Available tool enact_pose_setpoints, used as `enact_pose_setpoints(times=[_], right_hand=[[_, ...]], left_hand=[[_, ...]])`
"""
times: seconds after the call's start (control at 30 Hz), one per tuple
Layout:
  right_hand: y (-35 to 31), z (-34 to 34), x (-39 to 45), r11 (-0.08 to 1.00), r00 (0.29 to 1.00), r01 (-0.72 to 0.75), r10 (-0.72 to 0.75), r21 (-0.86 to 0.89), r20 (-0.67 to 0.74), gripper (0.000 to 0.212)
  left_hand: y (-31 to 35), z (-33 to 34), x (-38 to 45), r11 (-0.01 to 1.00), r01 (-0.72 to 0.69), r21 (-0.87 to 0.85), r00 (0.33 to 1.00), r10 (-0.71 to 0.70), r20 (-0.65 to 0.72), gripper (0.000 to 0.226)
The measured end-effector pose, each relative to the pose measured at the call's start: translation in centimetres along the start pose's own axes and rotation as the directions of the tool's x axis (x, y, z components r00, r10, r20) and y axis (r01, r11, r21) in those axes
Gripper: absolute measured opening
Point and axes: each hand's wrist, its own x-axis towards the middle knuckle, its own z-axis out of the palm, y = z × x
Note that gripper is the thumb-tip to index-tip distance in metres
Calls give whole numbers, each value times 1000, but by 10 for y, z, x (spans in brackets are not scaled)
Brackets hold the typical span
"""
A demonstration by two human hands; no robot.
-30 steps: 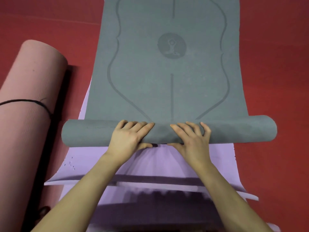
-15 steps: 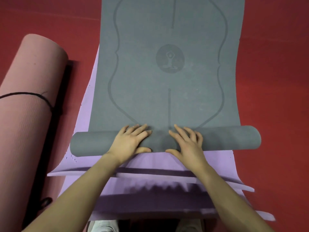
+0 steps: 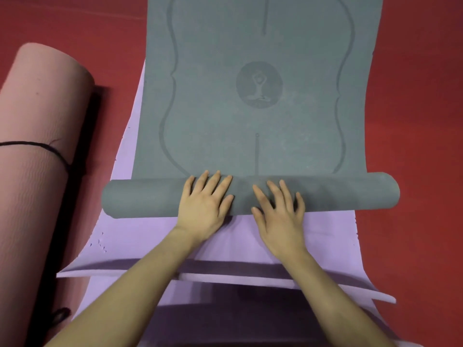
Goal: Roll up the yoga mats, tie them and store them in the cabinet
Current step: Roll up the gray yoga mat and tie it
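Observation:
A grey yoga mat (image 3: pixel 263 121) with a printed yoga figure lies flat, stretching away from me. Its near end is wound into a roll (image 3: pixel 150 197) lying crosswise. My left hand (image 3: pixel 206 204) presses on the roll's middle with straight, spread fingers. Just to its right, my right hand (image 3: pixel 280 211) presses on the roll in the same flat way. Under the grey mat lie lilac mats (image 3: pixel 325 234), stacked, with their near edges showing. A pink mat (image 3: pixel 37 159), rolled and tied with a black string (image 3: pixel 50 149), lies at the left.
Everything lies on a red floor (image 3: pixel 413 171), which shows on both sides of the mats. A dark loop of string (image 3: pixel 59 315) lies by the pink roll's near end. No cabinet is in view.
The grey roll has moved away from me, nearer the printed figure, and more lilac mat is uncovered. Both hands have shifted from curled over the roll to flat with straight fingers.

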Motion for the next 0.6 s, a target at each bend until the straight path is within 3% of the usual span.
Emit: enact_pose_setpoints(times=[0.3,0.47,0.6], right_hand=[[6,6,70,997,991,-68,62,47,116,52],[7,10,58,999,999,13,-11,52,-31,51],[22,11,61,992,993,117,-117,54,-14,79]], left_hand=[[-5,-2,14,999,-16,41,997,19,-74,57],[-17,-3,40,1000,-22,-5,999,21,-37,57],[-28,-4,47,990,-138,-18,987,136,-86,61]])
